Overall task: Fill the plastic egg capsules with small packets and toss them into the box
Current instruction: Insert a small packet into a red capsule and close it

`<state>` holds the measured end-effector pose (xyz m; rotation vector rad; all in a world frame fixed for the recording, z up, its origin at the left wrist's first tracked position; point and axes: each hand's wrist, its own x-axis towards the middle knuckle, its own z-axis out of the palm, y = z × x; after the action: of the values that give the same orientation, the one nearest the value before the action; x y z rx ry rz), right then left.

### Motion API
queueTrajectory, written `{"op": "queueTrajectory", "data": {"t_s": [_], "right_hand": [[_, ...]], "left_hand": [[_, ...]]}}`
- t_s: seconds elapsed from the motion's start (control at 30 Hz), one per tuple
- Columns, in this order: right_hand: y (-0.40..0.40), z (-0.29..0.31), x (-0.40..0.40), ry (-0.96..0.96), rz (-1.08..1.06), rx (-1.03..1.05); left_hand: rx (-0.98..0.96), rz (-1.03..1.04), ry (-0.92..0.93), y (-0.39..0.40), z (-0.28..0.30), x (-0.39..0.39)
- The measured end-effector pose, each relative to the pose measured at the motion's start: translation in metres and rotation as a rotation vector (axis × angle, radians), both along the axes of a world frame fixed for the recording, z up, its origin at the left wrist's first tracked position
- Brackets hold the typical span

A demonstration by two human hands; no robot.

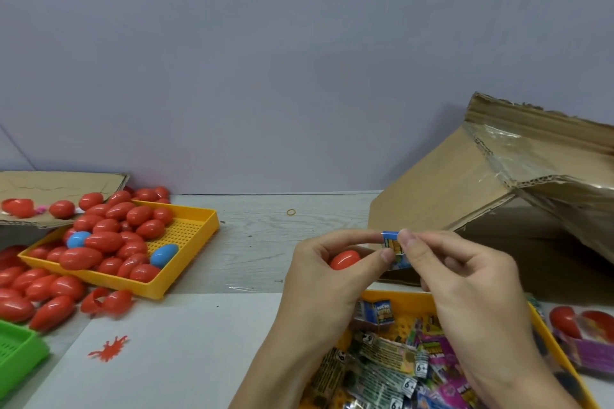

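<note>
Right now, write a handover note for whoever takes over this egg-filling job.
Left hand grips a red egg capsule and pinches the blue packet with the right hand.
More packets lie in the near yellow tray; capsules are heaped in the far yellow tray and on the table.
Cardboard box stands behind on the right.
Left: get the packet into the capsule, toss it into the box, repeat.
</note>
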<state>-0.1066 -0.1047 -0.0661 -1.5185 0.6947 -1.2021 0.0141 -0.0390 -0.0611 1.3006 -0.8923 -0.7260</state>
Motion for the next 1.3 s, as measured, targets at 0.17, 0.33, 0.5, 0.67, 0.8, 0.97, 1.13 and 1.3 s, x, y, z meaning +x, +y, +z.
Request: {"op": "queueTrajectory", "data": {"t_s": [0.17,0.33,0.5,0.67,0.8,0.97,1.13,1.3], "right_hand": [[-0.0009,-0.0011,-0.0004,-0.031,0.026,0.024],[0.0005,-0.0014,-0.0004,-0.01,-0.004,-0.006],[-0.0008,-0.0027,-0.0002,-0.009,-0.029,0.062],[-0.0007,0.0005,-0.0006,-0.073,0.027,0.252],[-0.001,-0.0007,-0.0004,-0.019,0.01,0.231],[-0.0035,-0.0053,-0.002,0.036,-0.045,0.132],[-0.0028,-0.0052,-0.0012,0.034,-0.1,0.107],[-0.0039,-0.006,-0.0017,0.022,-0.098,0.126]], "left_hand": [[0.019,0.031,-0.036,0.0015,0.0039,-0.0013],[0.014,0.06,-0.076,0.0012,0.0052,-0.0027],[0.021,0.106,-0.115,0.0001,0.0037,-0.0019],[0.042,0.104,-0.127,-0.0002,0.0028,-0.002],[0.06,0.085,-0.142,0.0003,0.0026,-0.0017],[0.079,0.053,-0.176,0.0013,0.0002,-0.0009],[0.053,0.048,-0.172,0.0011,0.0003,-0.0012],[0.067,0.038,-0.195,0.0006,0.0007,-0.0008]]}}
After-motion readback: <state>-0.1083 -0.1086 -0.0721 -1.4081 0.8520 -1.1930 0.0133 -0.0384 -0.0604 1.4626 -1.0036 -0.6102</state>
